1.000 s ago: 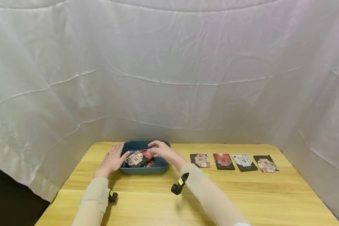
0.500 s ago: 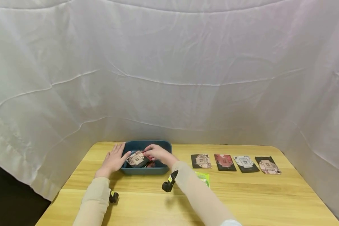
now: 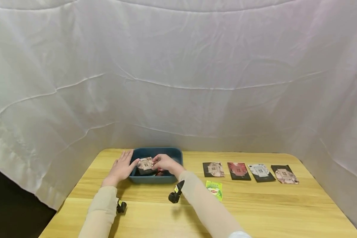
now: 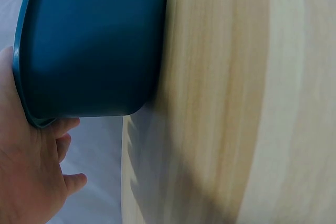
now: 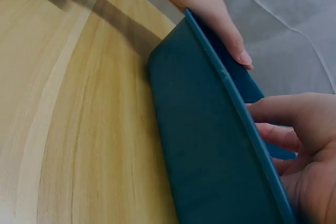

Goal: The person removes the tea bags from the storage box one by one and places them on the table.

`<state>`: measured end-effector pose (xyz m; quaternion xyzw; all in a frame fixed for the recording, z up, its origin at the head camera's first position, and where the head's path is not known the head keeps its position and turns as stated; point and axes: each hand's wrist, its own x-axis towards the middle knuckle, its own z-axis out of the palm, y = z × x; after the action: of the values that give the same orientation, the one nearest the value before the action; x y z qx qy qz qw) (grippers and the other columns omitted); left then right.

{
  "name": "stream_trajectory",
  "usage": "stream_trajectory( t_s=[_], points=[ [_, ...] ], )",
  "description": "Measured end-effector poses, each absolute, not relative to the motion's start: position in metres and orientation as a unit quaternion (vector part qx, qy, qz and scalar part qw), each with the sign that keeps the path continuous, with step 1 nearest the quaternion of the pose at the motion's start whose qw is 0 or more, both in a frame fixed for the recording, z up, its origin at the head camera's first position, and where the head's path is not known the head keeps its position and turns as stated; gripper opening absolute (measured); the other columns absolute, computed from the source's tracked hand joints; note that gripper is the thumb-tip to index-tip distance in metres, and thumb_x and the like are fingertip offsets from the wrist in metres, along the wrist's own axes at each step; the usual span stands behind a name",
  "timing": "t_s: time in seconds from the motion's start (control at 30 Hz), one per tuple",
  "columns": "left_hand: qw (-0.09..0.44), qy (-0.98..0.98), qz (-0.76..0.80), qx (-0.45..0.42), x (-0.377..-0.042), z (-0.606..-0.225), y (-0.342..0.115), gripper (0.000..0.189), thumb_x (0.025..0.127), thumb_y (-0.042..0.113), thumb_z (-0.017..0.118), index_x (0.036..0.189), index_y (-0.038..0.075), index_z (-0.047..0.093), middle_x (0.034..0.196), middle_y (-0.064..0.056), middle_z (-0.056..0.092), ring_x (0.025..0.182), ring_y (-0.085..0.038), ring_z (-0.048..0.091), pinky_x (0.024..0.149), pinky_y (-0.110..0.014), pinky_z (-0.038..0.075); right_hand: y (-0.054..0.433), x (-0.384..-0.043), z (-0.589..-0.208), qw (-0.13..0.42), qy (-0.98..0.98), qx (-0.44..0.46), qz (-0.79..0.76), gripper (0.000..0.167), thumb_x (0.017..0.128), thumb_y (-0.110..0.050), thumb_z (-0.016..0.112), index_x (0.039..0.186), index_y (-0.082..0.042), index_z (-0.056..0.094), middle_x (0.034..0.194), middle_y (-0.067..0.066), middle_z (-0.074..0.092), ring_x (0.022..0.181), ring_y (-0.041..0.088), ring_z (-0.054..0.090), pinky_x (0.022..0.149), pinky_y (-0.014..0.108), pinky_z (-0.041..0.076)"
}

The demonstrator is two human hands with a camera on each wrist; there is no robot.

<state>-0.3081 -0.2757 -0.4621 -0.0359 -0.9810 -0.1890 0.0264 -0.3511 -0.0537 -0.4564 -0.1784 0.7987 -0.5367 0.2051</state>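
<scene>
At the left end of a dark blue plastic bin [image 3: 154,179], my left hand [image 3: 120,168] holds the rim. Its thumb lies over the inside and its fingers run along the outside, as the left wrist view shows for the hand [image 4: 31,171] at the bin's corner. Inside the bin, my right hand [image 3: 166,163] pinches the right edge of a black-and-beige sachet [image 3: 145,163] with a pattern on its front. Beneath it, red and dark sachets are partly covered. From the right wrist, my right fingers [image 5: 278,109] reach behind the near wall, which hides the sachet.
Right of the bin, a row of flat sachets lies on the wooden table [image 3: 273,208]: beige [image 3: 213,169], red [image 3: 239,171], white [image 3: 261,173] and another beige one [image 3: 284,174]. In front lies a green Lipton sachet [image 3: 214,190]. Pale curtains [image 3: 181,99] surround the table.
My right hand has come down into the bin and taken hold of the beige sachet, which has shifted and turned. My right arm has moved left, uncovering the green sachet. My left hand stays put.
</scene>
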Motion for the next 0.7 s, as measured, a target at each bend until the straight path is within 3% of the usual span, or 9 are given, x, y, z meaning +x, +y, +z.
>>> stream_trajectory(
  t_s=[0.2, 0.3, 0.6, 0.7],
  points=[
    [0.029, -0.981, -0.187, -0.036, -0.307, -0.461, -0.276, 0.078, 0.101, 0.061, 0.024, 0.158, 0.008, 0.012, 0.161, -0.023, 0.018, 0.15, -0.043, 0.007, 0.114, -0.071, 0.011, -0.065, -0.345, -0.454, 0.172, 0.837, -0.153, -0.496, 0.042, 0.08, -0.005, 0.077, 0.114, 0.005, 0.052, 0.092, 0.007, 0.053, 0.059, 0.013, 0.046, 0.055, 0.027, 0.042],
    [0.029, -0.981, -0.189, -0.037, -0.306, -0.461, -0.276, 0.078, 0.101, 0.06, 0.024, 0.158, 0.008, 0.012, 0.161, -0.023, 0.018, 0.15, -0.043, 0.006, 0.114, -0.071, 0.011, -0.07, -0.344, -0.455, 0.156, 0.862, -0.141, -0.461, 0.045, 0.079, -0.007, 0.079, 0.112, 0.004, 0.051, 0.087, 0.006, 0.052, 0.057, 0.013, 0.048, 0.054, 0.027, 0.046],
    [0.019, -0.979, -0.199, -0.03, -0.306, -0.461, -0.274, 0.077, 0.102, 0.059, 0.025, 0.158, 0.009, 0.01, 0.162, -0.022, 0.015, 0.151, -0.042, 0.003, 0.115, -0.07, 0.008, -0.078, -0.344, -0.457, 0.124, 0.91, -0.128, -0.373, 0.057, 0.076, -0.007, 0.081, 0.122, 0.004, 0.048, 0.097, 0.014, 0.062, 0.061, 0.018, 0.059, 0.059, 0.03, 0.051],
    [0.019, -0.979, -0.201, -0.028, -0.306, -0.461, -0.274, 0.077, 0.102, 0.059, 0.025, 0.158, 0.01, 0.009, 0.162, -0.022, 0.014, 0.151, -0.041, 0.003, 0.115, -0.07, 0.008, -0.08, -0.343, -0.457, 0.126, 0.912, -0.122, -0.37, 0.069, 0.078, -0.013, 0.081, 0.133, 0.007, 0.044, 0.106, 0.018, 0.064, 0.075, 0.024, 0.065, 0.069, 0.036, 0.054]
  ],
)
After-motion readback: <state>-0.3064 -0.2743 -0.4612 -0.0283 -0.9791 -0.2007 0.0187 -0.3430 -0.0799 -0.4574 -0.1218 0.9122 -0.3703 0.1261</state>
